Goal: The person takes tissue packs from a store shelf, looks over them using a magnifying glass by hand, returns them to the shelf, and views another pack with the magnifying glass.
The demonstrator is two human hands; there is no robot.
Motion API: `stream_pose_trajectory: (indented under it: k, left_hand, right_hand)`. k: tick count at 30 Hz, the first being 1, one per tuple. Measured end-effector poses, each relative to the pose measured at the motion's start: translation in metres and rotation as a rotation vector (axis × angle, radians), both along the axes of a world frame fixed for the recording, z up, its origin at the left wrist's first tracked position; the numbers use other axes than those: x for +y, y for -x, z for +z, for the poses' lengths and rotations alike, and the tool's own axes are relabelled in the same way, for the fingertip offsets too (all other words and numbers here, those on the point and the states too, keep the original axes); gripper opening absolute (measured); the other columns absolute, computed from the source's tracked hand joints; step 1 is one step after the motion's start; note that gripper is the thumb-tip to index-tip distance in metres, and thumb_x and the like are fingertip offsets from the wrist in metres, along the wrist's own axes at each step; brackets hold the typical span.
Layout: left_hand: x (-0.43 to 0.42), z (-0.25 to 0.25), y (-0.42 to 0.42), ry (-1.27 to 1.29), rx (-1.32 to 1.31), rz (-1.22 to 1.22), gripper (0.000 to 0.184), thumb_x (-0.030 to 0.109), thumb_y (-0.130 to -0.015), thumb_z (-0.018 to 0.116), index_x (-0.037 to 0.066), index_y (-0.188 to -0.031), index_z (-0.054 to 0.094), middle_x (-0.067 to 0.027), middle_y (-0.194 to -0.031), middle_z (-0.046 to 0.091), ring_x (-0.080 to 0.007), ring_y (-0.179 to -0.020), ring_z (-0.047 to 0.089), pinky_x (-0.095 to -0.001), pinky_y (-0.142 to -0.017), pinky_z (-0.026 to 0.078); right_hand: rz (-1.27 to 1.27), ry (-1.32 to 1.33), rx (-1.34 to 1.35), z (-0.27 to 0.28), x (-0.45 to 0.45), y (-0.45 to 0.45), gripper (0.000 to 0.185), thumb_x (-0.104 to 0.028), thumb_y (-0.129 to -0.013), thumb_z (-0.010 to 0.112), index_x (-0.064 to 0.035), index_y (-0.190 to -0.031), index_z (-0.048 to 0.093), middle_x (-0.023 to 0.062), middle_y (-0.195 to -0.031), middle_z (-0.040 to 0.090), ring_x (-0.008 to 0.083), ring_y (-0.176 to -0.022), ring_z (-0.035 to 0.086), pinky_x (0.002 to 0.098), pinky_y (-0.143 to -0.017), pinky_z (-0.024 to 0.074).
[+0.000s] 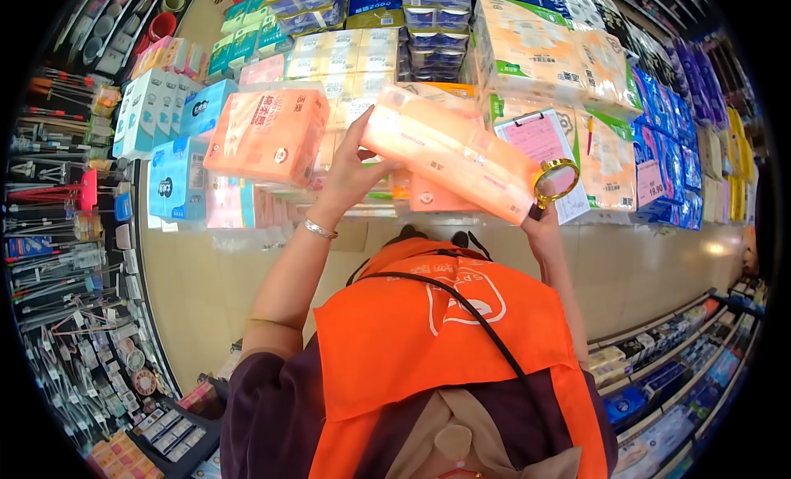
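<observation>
A long peach-coloured tissue pack (449,154) is held up at a slant between my hands, over the stacked goods. My left hand (356,168) grips its left end, thumb at the lower edge and fingers at the end. At the lower right end, my right hand (541,226) is closed around the dark handle of a magnifying glass with a gold rim (556,180) and touches the pack's corner. Behind the lens lies a clipboard (540,145) with a pink sheet. Left of my left hand sits another peach tissue pack (268,133), on top of other packs.
Stacked tissue packs (544,51) fill the display ahead. Blue packs (177,178) stand at the left, and blue packs with a price tag (649,182) at the right. A rack of hanging goods (62,257) lines the left side; shelves (667,380) run along the lower right.
</observation>
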State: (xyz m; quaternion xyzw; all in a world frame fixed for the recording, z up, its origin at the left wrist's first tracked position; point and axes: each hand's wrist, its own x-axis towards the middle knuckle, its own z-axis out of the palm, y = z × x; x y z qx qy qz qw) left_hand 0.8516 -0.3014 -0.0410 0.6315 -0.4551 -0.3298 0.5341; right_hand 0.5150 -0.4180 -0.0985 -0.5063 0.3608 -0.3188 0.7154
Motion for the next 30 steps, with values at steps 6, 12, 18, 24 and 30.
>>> stream_pose_trajectory:
  k: [6, 12, 18, 24, 30]
  left_hand:
    - [-0.014, -0.011, 0.024, -0.049, 0.015, 0.084, 0.081, 0.011, -0.079, 0.079, 0.000, -0.145, 0.032, -0.0116, -0.133, 0.051, -0.0199, -0.117, 0.056, -0.0341, -0.093, 0.051]
    - [-0.027, -0.033, 0.034, 0.033, -0.337, 0.052, 0.068, 0.009, -0.081, 0.076, 0.006, -0.140, 0.042, -0.0160, -0.143, 0.038, -0.0251, -0.129, 0.046, -0.0353, -0.099, 0.047]
    - [-0.020, -0.046, 0.054, -0.021, -0.394, 0.078, 0.063, 0.011, -0.077, 0.078, 0.016, -0.133, 0.051, -0.0203, -0.153, 0.009, -0.0343, -0.140, 0.029, -0.0416, -0.109, 0.040]
    - [-0.016, -0.034, 0.082, -0.115, -0.405, 0.230, 0.070, 0.018, -0.072, 0.083, 0.016, -0.133, 0.049, -0.0234, -0.152, 0.003, -0.0391, -0.144, 0.016, -0.0437, -0.106, 0.044]
    - [-0.021, -0.049, 0.093, -0.076, -0.347, 0.311, 0.072, 0.016, -0.072, 0.082, 0.014, -0.134, 0.046, -0.0230, -0.147, 0.010, -0.0389, -0.144, 0.014, -0.0437, -0.106, 0.044]
  right_hand:
    - [-0.056, -0.042, 0.030, -0.028, 0.014, -0.001, 0.097, 0.009, -0.079, 0.065, -0.0194, -0.156, 0.015, 0.0051, -0.137, 0.052, 0.0184, -0.117, 0.056, 0.0318, -0.094, 0.0471]
    - [-0.070, -0.160, 0.086, -0.040, 0.032, 0.008, 0.101, 0.007, -0.078, 0.067, -0.0185, -0.157, 0.009, 0.0069, -0.137, 0.050, 0.0206, -0.118, 0.055, 0.0327, -0.095, 0.0469]
    - [-0.090, -0.167, 0.057, -0.045, 0.039, 0.009, 0.097, 0.007, -0.081, 0.066, -0.0170, -0.156, 0.010, 0.0058, -0.135, 0.052, 0.0175, -0.116, 0.056, 0.0304, -0.093, 0.0471]
    - [-0.032, -0.157, 0.146, -0.037, 0.028, 0.013, 0.093, 0.006, -0.081, 0.065, -0.0150, -0.156, 0.013, 0.0028, -0.122, 0.055, 0.0121, -0.097, 0.056, 0.0261, -0.080, 0.0467]
    - [0.084, -0.121, 0.218, -0.039, 0.006, 0.042, 0.074, -0.001, -0.085, 0.061, -0.0091, -0.151, 0.027, -0.0027, -0.088, 0.051, 0.0040, -0.072, 0.044, 0.0185, -0.061, 0.0351]
